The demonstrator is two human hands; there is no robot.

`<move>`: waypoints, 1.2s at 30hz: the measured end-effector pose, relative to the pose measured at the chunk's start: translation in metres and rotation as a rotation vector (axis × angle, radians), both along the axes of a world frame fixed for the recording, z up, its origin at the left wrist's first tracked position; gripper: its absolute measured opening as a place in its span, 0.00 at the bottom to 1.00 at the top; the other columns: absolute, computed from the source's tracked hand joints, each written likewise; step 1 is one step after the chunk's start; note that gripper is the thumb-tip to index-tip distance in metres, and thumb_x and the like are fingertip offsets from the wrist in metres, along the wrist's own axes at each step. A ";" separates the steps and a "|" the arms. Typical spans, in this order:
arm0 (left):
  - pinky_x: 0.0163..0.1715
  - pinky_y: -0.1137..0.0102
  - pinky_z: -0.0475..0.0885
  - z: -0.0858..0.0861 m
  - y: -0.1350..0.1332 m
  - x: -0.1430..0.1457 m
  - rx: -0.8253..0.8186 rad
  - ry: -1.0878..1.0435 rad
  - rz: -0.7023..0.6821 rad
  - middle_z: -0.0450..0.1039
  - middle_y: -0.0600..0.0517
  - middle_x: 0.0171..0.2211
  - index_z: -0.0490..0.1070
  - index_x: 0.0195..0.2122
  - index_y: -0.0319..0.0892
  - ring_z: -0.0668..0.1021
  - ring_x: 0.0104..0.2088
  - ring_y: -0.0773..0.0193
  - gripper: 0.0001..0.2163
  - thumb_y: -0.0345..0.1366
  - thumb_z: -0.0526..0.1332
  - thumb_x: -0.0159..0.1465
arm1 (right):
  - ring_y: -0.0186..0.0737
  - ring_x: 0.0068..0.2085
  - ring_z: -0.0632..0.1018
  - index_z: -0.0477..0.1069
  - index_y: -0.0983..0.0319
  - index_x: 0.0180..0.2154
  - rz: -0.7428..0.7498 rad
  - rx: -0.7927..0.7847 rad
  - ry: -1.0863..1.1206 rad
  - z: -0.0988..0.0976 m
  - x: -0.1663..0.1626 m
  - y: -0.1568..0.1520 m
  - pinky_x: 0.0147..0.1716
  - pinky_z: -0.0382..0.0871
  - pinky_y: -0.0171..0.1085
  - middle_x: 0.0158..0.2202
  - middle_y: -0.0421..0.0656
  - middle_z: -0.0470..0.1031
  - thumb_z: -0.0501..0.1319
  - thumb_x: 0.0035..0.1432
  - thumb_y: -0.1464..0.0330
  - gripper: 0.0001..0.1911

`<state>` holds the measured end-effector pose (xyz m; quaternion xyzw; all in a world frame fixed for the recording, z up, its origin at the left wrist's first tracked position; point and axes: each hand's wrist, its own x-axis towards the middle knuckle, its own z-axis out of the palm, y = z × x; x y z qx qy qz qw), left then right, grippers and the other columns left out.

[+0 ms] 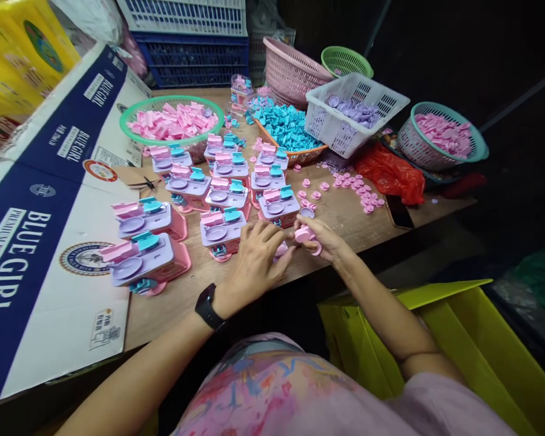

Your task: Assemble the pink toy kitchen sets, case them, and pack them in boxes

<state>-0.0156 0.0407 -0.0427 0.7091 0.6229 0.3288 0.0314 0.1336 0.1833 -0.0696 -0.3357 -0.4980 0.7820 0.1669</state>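
Note:
My left hand point(257, 260) rests on the wooden table point(345, 221) with its fingers curled over a small pink toy part point(281, 249). My right hand point(323, 239) pinches a small pink plastic piece point(303, 234) just to the right of it. The two hands almost touch. Directly beyond them stand several assembled toy units point(222, 229) with pink bodies, lilac tops and teal and pink fittings. A black watch point(208, 306) sits on my left wrist.
Baskets at the back hold pink pieces point(172, 121), teal pieces point(286, 126), lilac discs point(354, 112) and more pink parts point(442, 133). Loose pink rings point(358, 191) lie by a red bag point(393, 175). A flattened carton point(49, 212) covers the left; a yellow box point(463, 339) stands below right.

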 end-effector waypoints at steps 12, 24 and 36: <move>0.39 0.69 0.70 0.018 0.053 -0.017 -0.261 -0.471 0.003 0.81 0.53 0.32 0.78 0.33 0.40 0.79 0.35 0.62 0.00 0.30 0.67 0.61 | 0.24 0.14 0.59 0.68 0.61 0.32 -0.016 0.036 0.144 0.005 -0.018 0.004 0.12 0.49 0.25 0.19 0.33 0.67 0.71 0.54 0.42 0.29; 0.27 0.72 0.65 0.020 0.126 -0.044 -0.522 -0.625 -0.096 0.77 0.51 0.26 0.79 0.31 0.36 0.74 0.26 0.66 0.06 0.32 0.65 0.55 | 0.39 0.38 0.78 0.79 0.61 0.41 -0.110 0.816 -0.070 -0.008 -0.003 0.057 0.35 0.69 0.33 0.38 0.43 0.79 0.66 0.62 0.54 0.16; 0.38 0.66 0.69 0.003 0.132 -0.042 -0.290 -0.054 -0.010 0.82 0.45 0.36 0.82 0.38 0.38 0.80 0.36 0.57 0.13 0.22 0.59 0.59 | 0.33 0.26 0.67 0.76 0.64 0.29 0.004 0.679 -0.220 -0.016 -0.023 0.093 0.25 0.56 0.32 0.25 0.39 0.71 0.67 0.50 0.51 0.21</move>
